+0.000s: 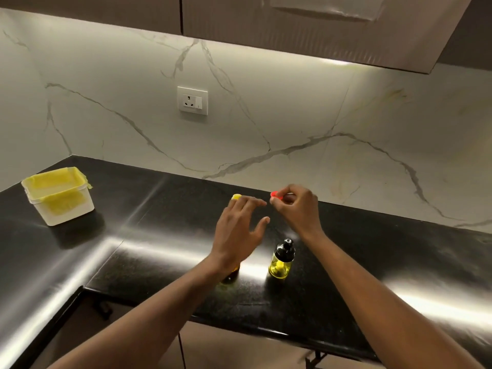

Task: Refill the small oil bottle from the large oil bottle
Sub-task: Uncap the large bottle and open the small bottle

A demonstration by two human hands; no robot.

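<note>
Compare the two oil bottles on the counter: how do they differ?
The large bottle is taller than the small bottle. The small bottle shows fully, black top on; the large bottle is mostly hidden behind the left hand, only its yellow tip and base showing. Both stand upright on the black counter.

Black counter (159, 209), yellow oil (278, 268), red cap (274, 194) perhaps

A glossy black worktop (372, 262) turns a corner at the left, streaked with bright reflections. Behind it rises a white marble-look wall (279, 123) with grey veins, with a white socket (192, 100) set in it. Brown upper cabinets (292, 20) hang above, and warm light glows beneath them.
</note>
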